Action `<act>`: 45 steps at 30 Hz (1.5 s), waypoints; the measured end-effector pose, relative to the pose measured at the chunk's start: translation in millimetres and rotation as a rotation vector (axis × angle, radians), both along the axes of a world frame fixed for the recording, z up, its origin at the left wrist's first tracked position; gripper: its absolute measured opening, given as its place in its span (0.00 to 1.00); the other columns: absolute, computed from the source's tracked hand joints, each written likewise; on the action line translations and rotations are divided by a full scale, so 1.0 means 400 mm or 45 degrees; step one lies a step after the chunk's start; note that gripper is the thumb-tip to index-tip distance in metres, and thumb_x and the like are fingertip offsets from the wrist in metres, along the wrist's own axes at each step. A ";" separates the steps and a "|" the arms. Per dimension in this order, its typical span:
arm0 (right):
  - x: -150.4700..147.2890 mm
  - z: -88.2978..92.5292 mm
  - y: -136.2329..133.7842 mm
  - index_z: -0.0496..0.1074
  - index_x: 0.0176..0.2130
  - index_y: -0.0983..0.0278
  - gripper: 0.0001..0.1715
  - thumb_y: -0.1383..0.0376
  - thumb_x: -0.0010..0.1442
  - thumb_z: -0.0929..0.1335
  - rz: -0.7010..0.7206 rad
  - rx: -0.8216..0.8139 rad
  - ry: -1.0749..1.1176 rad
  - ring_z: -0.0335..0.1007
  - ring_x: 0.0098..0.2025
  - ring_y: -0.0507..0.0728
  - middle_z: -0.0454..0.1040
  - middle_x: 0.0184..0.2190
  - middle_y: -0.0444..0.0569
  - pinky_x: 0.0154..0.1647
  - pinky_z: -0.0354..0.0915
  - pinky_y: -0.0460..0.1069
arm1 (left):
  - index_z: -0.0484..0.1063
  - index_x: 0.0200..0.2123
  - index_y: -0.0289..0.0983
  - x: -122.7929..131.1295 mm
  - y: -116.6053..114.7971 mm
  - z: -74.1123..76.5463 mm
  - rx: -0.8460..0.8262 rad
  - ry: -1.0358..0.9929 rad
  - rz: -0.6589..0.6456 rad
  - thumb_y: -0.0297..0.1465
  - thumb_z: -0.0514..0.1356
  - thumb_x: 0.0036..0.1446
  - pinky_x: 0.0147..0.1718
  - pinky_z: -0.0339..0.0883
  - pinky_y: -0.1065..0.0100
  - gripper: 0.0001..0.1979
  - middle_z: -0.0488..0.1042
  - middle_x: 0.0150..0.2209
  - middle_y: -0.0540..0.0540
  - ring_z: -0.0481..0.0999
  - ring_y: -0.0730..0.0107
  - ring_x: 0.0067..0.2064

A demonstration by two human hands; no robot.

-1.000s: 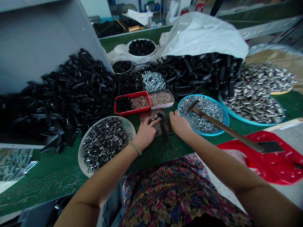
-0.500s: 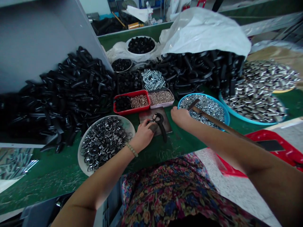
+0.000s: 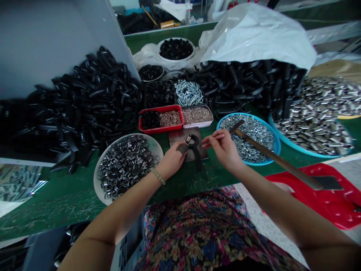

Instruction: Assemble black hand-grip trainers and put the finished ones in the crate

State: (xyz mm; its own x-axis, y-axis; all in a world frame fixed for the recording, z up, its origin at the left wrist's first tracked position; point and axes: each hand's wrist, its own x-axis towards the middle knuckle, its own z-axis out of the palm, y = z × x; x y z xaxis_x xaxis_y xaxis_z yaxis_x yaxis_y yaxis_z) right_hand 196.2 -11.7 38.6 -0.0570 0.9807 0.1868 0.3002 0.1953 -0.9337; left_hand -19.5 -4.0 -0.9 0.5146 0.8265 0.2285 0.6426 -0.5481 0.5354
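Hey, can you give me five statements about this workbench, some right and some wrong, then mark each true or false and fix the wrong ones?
1. The left hand holds the black curved part. True.
2. The pale round plate of metal rings is to the left of the left hand. True.
3. The right hand is buried in the metal rings. False: the right hand is next to the blue basin, well away from the rings.
4. The red tray contains black pieces and copper-coloured pieces. True.
5. The hammer stands upright in the red tray. False: the hammer lies across the blue basin, its handle reaching past the rim.
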 end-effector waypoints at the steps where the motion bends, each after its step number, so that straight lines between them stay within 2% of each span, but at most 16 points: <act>1: -0.016 -0.009 0.004 0.55 0.41 0.60 0.10 0.57 0.67 0.60 0.022 0.000 0.091 0.75 0.32 0.53 0.74 0.35 0.48 0.35 0.71 0.51 | 0.63 0.51 0.34 0.000 0.000 0.000 0.005 0.001 -0.002 0.27 0.50 0.63 0.58 0.62 0.59 0.13 0.66 0.52 0.39 0.67 0.62 0.55; 3: -0.043 -0.029 0.009 0.56 0.40 0.60 0.10 0.57 0.66 0.61 0.052 0.017 0.116 0.76 0.33 0.54 0.74 0.35 0.48 0.36 0.71 0.51 | 0.63 0.50 0.34 0.000 0.001 -0.002 0.016 0.002 -0.008 0.28 0.50 0.63 0.58 0.62 0.59 0.13 0.66 0.52 0.39 0.67 0.62 0.55; 7: -0.066 -0.056 0.014 0.58 0.40 0.61 0.09 0.58 0.66 0.61 0.055 0.059 -0.002 0.77 0.34 0.54 0.75 0.35 0.50 0.35 0.71 0.50 | 0.63 0.50 0.35 0.000 0.003 -0.004 0.027 0.032 -0.016 0.28 0.50 0.63 0.58 0.62 0.58 0.12 0.67 0.51 0.40 0.67 0.62 0.55; 15: -0.075 -0.046 0.012 0.59 0.39 0.61 0.07 0.59 0.65 0.61 -0.001 0.096 -0.322 0.76 0.35 0.58 0.75 0.33 0.52 0.35 0.70 0.52 | 0.63 0.50 0.35 -0.003 0.004 -0.008 0.018 0.014 -0.009 0.28 0.51 0.63 0.58 0.62 0.58 0.13 0.67 0.51 0.39 0.67 0.62 0.56; 18: -0.081 -0.048 0.010 0.59 0.39 0.60 0.07 0.59 0.65 0.61 -0.018 0.090 -0.313 0.76 0.35 0.59 0.74 0.32 0.51 0.35 0.71 0.52 | 0.63 0.51 0.34 -0.003 0.005 -0.012 0.020 0.019 -0.002 0.28 0.50 0.63 0.58 0.62 0.58 0.13 0.67 0.52 0.39 0.67 0.61 0.56; 26: -0.092 -0.077 0.017 0.59 0.37 0.60 0.12 0.55 0.64 0.63 -0.095 0.011 0.076 0.77 0.33 0.55 0.75 0.32 0.48 0.33 0.73 0.50 | 0.66 0.49 0.31 -0.005 0.009 -0.017 0.064 0.091 -0.035 0.28 0.50 0.63 0.58 0.61 0.59 0.13 0.67 0.52 0.36 0.65 0.60 0.57; 30: -0.081 -0.107 0.032 0.55 0.35 0.58 0.17 0.53 0.60 0.67 -0.195 -0.210 0.630 0.77 0.29 0.54 0.75 0.29 0.42 0.30 0.74 0.49 | 0.66 0.49 0.32 -0.004 0.008 -0.019 0.079 0.102 -0.023 0.30 0.50 0.64 0.58 0.61 0.58 0.13 0.68 0.51 0.37 0.65 0.60 0.58; 32: -0.072 -0.121 0.038 0.54 0.34 0.58 0.19 0.54 0.58 0.68 -0.199 -0.325 0.854 0.78 0.34 0.55 0.77 0.30 0.42 0.34 0.75 0.52 | 0.66 0.49 0.33 -0.002 0.007 -0.016 0.059 0.082 -0.007 0.31 0.50 0.64 0.59 0.61 0.58 0.13 0.69 0.50 0.39 0.65 0.62 0.58; 35: -0.060 -0.126 0.041 0.54 0.31 0.59 0.16 0.57 0.59 0.67 -0.158 -0.347 0.957 0.75 0.46 0.57 0.78 0.39 0.47 0.47 0.72 0.56 | 0.66 0.49 0.32 -0.002 0.005 -0.005 -0.005 0.063 0.020 0.31 0.50 0.64 0.59 0.61 0.60 0.14 0.69 0.51 0.38 0.67 0.63 0.56; 37: -0.049 -0.118 0.040 0.54 0.32 0.58 0.13 0.58 0.62 0.64 -0.156 -0.244 0.889 0.73 0.50 0.56 0.77 0.44 0.48 0.51 0.69 0.58 | 0.68 0.48 0.33 -0.003 0.007 0.009 -0.044 0.018 0.053 0.31 0.50 0.64 0.58 0.62 0.61 0.13 0.69 0.51 0.39 0.70 0.64 0.53; 39: -0.029 -0.111 0.039 0.55 0.36 0.58 0.10 0.58 0.64 0.62 -0.188 -0.062 0.678 0.73 0.50 0.56 0.75 0.47 0.49 0.52 0.68 0.59 | 0.70 0.45 0.34 -0.002 0.014 0.028 -0.040 -0.053 0.147 0.32 0.51 0.64 0.56 0.64 0.61 0.12 0.71 0.49 0.41 0.72 0.64 0.51; 42: 0.015 -0.114 0.038 0.58 0.41 0.59 0.06 0.61 0.65 0.62 -0.192 0.219 0.099 0.72 0.50 0.57 0.72 0.49 0.55 0.51 0.68 0.59 | 0.72 0.42 0.36 0.006 0.031 0.057 -0.075 -0.142 0.273 0.32 0.54 0.62 0.51 0.68 0.62 0.10 0.75 0.43 0.43 0.74 0.64 0.47; 45: 0.054 -0.127 0.041 0.63 0.44 0.63 0.08 0.65 0.64 0.61 -0.070 0.382 -0.531 0.66 0.56 0.62 0.68 0.52 0.62 0.54 0.64 0.61 | 0.73 0.43 0.38 0.024 0.047 0.070 -0.198 -0.163 0.253 0.32 0.55 0.62 0.44 0.71 0.66 0.10 0.77 0.39 0.46 0.77 0.66 0.41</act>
State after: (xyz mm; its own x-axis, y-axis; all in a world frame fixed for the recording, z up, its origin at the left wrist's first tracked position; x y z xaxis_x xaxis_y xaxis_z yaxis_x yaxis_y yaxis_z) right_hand 218.0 4.5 -12.2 -0.1363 0.8910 0.4330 0.6525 0.4096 -0.6375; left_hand -10.1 14.7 27.2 0.3137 0.9386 0.1438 0.6510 -0.3228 0.6870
